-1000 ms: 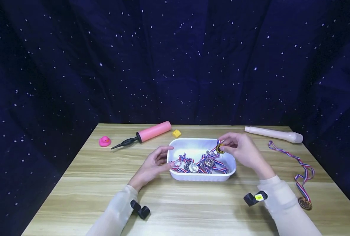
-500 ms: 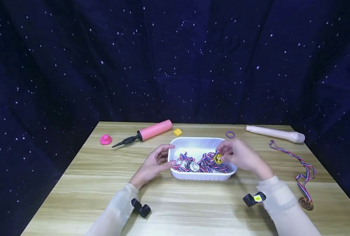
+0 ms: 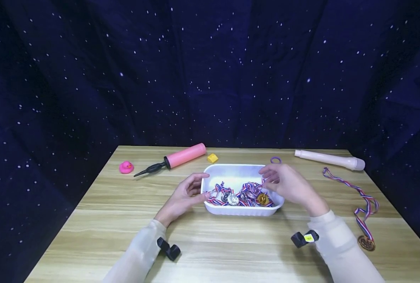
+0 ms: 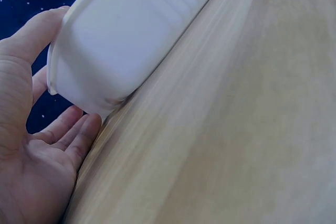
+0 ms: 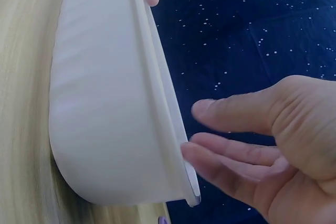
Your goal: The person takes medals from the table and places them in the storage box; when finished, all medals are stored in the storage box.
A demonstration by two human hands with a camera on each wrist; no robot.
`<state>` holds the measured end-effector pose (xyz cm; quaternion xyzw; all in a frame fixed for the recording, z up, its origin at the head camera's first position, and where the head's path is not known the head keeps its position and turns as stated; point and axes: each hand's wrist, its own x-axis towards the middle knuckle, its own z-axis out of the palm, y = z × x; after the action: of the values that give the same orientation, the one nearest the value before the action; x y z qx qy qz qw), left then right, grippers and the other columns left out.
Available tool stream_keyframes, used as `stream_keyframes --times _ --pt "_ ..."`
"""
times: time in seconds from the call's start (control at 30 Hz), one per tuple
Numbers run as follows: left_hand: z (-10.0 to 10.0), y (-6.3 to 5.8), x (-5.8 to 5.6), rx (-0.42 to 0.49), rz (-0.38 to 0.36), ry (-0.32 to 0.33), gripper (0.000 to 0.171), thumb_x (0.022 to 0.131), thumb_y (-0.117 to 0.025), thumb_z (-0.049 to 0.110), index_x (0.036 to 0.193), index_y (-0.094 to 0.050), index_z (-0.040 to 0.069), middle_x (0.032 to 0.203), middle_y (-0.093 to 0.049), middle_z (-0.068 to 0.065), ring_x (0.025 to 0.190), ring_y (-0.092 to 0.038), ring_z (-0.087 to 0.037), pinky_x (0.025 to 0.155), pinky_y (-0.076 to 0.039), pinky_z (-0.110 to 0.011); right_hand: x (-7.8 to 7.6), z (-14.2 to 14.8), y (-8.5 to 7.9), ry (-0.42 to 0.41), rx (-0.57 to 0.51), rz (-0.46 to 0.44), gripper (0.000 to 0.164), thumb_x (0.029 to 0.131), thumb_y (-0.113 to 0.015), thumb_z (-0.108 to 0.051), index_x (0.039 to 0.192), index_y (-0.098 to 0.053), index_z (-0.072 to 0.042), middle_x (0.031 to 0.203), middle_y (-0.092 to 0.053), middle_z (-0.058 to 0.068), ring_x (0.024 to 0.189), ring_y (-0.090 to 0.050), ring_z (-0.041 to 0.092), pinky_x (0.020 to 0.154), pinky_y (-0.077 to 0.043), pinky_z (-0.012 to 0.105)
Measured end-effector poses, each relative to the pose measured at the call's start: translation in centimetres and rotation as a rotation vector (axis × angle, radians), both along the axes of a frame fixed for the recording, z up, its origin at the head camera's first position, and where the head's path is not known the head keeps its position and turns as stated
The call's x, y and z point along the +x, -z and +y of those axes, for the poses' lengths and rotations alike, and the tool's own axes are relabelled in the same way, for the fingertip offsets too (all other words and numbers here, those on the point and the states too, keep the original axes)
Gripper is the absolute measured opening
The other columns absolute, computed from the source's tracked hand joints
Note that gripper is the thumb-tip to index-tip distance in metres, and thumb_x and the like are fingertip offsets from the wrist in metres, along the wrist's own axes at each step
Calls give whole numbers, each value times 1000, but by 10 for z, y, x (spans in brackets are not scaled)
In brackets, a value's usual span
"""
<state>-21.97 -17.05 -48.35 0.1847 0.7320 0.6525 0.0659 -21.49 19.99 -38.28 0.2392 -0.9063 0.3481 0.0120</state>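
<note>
A white plastic tub (image 3: 238,212) stands mid-table, holding several medals on red, white and blue striped ribbons. My left hand (image 3: 181,198) grips its left end, the thumb over the near rim and the fingers around the far corner; the left wrist view shows this hand (image 4: 42,119) around the end wall (image 4: 115,51). Over the right end is my right hand (image 3: 288,186), fingers spread. A gold medal (image 3: 263,199) lies in the tub just below it, beside a silver medal (image 3: 233,199). In the right wrist view, a gap separates thumb and fingers of that hand (image 5: 262,145), with nothing between them.
Left of the tub lie a pink duck (image 3: 126,167), a pink hand pump (image 3: 186,155) and a yellow block (image 3: 212,158). Behind its right end is a purple ring (image 3: 275,160). Farther right are a pale microphone (image 3: 330,159) and a bronze medal (image 3: 366,243) on a ribbon.
The right hand has lowered the gold medal into the tub and let go of it. The purple ring, hidden behind that hand earlier, now shows. My left hand has stayed on the tub.
</note>
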Motion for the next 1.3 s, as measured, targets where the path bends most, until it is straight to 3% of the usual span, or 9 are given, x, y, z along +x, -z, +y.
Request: stream_keyframes --times 0.27,0.4,0.47,0.57,0.7,0.8,1.0,1.17,1.3 --pt "0 0 0 -3 3 -3 62 100 -85 13 156 -59 19 156 -60 -19 141 -59 -39 124 -46 -55 1 0 -7 73 -99 112 43 98 -85 -7 138 -72 0 132 -77 20 115 -76 45 100 -63 59" --pt "1 1 0 -5 4 -1 62 100 -85 13 156 -59 18 156 -60 -19 142 -59 -38 124 -45 -54 4 3 -11 137 -149 195 53 97 -89 -14 145 -69 -7 136 -73 17 116 -76 43 103 -59 61" --pt "1 1 0 -3 1 0 62 100 -85 12 156 -59 19 156 -60 -19 142 -59 -39 124 -45 -53 6 5 -13 163 -181 227 57 96 -91 -16 148 -68 -12 136 -71 13 116 -76 40 103 -58 58" --pt "1 2 0 0 -6 4 62 100 -85 12 156 -59 20 157 -59 -19 143 -59 -39 125 -45 -53 10 10 -17 186 -242 259 65 94 -93 -17 153 -66 -17 142 -68 8 119 -75 34 104 -57 44" --pt "1 2 0 -1 -7 2 62 100 -85 13 156 -59 21 157 -59 -19 143 -58 -39 125 -45 -53 15 17 -23 172 -347 279 73 92 -93 -9 157 -61 -17 154 -65 5 130 -69 22 105 -54 25" --pt "0 1 0 -3 -3 -2 62 99 -85 12 156 -59 21 158 -59 -19 142 -59 -39 125 -45 -53 18 24 -27 139 -424 290 77 91 -91 0 159 -58 -14 157 -63 7 135 -65 10 107 -52 19" --pt "0 2 0 -3 -9 -6 62 99 -86 13 155 -60 21 157 -59 -18 142 -60 -38 124 -46 -52 29 50 -27 168 -435 307 80 89 -89 7 160 -56 -13 157 -63 5 131 -64 0 106 -51 14" --pt "0 1 0 -4 -7 -5 62 99 -86 14 155 -60 22 157 -59 -18 141 -60 -38 124 -47 -52 40 75 -21 241 -441 284 76 91 -88 7 159 -58 -13 152 -65 -9 128 -66 2 99 -51 12" --pt "0 1 0 -5 -6 -4 63 99 -87 14 155 -60 22 158 -59 -19 142 -59 -39 124 -47 -52 51 95 -15 262 -479 272 77 91 -85 12 159 -57 -10 148 -67 -7 124 -69 5 94 -56 10"
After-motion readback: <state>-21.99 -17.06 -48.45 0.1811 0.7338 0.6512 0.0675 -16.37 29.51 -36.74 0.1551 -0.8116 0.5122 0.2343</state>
